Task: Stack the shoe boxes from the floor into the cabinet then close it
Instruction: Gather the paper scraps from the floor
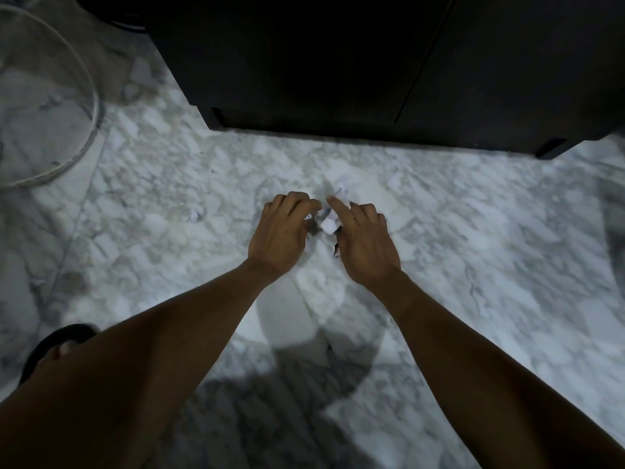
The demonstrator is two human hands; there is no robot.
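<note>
A black cabinet stands at the top of the head view, its doors looking closed and dark. No shoe box is visible on the marble floor. My left hand and my right hand meet low over the floor in front of the cabinet. Between their fingertips is a small crumpled white paper scrap; both hands pinch it, with the right forefinger stretched out over it. The picture is blurred, so the exact hold is hard to read.
Another small white scrap lies on the floor left of my hands. A round glass table top with a metal rim fills the upper left. My foot in a black slipper is at the lower left.
</note>
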